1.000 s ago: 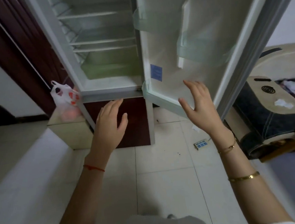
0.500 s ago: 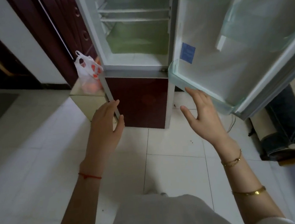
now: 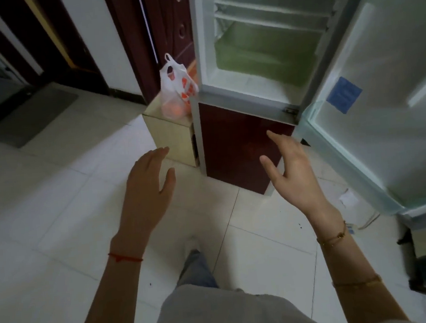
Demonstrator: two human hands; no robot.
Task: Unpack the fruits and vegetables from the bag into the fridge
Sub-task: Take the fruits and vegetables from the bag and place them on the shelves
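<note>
A white plastic bag [image 3: 177, 92] with orange print stands on a low beige cabinet [image 3: 171, 136] just left of the fridge [image 3: 246, 145]; orange round fruit shows through its lower part. The fridge's upper compartment is open, with bare shelves and a green drawer [image 3: 266, 51] at the bottom. Its door [image 3: 393, 109] is swung wide to the right. My left hand [image 3: 147, 185] hovers in front of the cabinet with fingers straight, holding nothing. My right hand [image 3: 292, 169] hovers before the dark red lower fridge door, fingers relaxed and spread, also holding nothing.
White floor tiles spread in front of me, with my leg and foot [image 3: 193, 263] stepping forward. A dark wooden door [image 3: 169, 31] stands behind the bag. A grey mat [image 3: 35, 112] lies at the left. A power strip and cable [image 3: 351, 226] lie under the open door.
The view has swung left and drawn nearer to the bag. Both hands stay held out and holding nothing, now lower relative to the fridge; the right hand is clear of the door's edge.
</note>
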